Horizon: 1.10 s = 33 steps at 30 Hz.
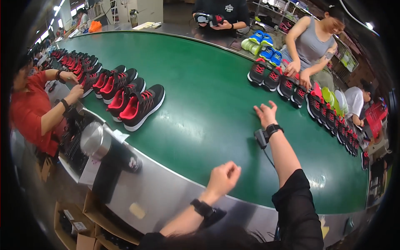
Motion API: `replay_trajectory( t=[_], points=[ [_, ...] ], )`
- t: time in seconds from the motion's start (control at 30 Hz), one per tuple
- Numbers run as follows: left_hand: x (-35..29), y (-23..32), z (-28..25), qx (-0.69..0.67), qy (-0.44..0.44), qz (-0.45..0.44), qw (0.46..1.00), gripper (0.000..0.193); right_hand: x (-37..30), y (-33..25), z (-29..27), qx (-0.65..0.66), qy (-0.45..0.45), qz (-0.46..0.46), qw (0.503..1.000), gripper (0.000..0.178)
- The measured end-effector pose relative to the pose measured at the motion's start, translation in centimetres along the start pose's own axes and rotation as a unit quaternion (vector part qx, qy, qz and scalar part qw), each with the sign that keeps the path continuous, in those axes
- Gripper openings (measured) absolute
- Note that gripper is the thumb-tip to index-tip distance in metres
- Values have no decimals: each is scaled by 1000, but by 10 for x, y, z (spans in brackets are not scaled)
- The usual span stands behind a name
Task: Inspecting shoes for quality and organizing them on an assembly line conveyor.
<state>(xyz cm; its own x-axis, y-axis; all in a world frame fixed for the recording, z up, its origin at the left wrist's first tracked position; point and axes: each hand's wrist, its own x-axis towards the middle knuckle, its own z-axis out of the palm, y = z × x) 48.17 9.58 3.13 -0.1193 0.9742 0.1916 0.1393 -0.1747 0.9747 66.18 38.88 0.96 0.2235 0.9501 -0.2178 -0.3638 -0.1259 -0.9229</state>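
My right hand (266, 114) reaches out over the green conveyor belt (200, 104), fingers spread and holding nothing. A dark strap with a small box is on that wrist. Nearer to me, my left hand (224, 179) hovers above the belt's near edge, its fingers curled closed, and I see nothing in them. The closest thing beyond my right hand is a row of black sneakers with red laces (286, 85) along the far right side. At the left stands a group of black sneakers with red linings (143, 107), toes pointing away from me.
A metal-lidded dark tumbler (110, 148) stands on the metal ledge (166, 187) at left. Co-workers handle shoes at left (37, 108), far side (221, 12) and right (310, 46). Blue sneakers (271, 54) stand far right. Cardboard boxes (79, 225) sit lower left.
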Motion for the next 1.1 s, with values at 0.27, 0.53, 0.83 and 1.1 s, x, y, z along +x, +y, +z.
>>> replay_trajectory(
  t=[0.27, 0.53, 0.83, 1.1],
  points=[
    [3, -4, -3, 69, -71, -83, 992, 13, 139, 17, 86, 71, 51, -61, 994, 83],
    [7, 1, 17, 76, -92, -51, 992, 13, 182, -5, 12, -84, 46, -63, 993, 53],
    [6, -5, 9, -88, 356, -87, 926, 20, -169, -103, -116, -371, -324, 220, 842, 32],
    [11, -37, 11, -110, 318, -77, 938, 23, -275, -125, -80, -629, -299, -277, 663, 40]
  ],
)
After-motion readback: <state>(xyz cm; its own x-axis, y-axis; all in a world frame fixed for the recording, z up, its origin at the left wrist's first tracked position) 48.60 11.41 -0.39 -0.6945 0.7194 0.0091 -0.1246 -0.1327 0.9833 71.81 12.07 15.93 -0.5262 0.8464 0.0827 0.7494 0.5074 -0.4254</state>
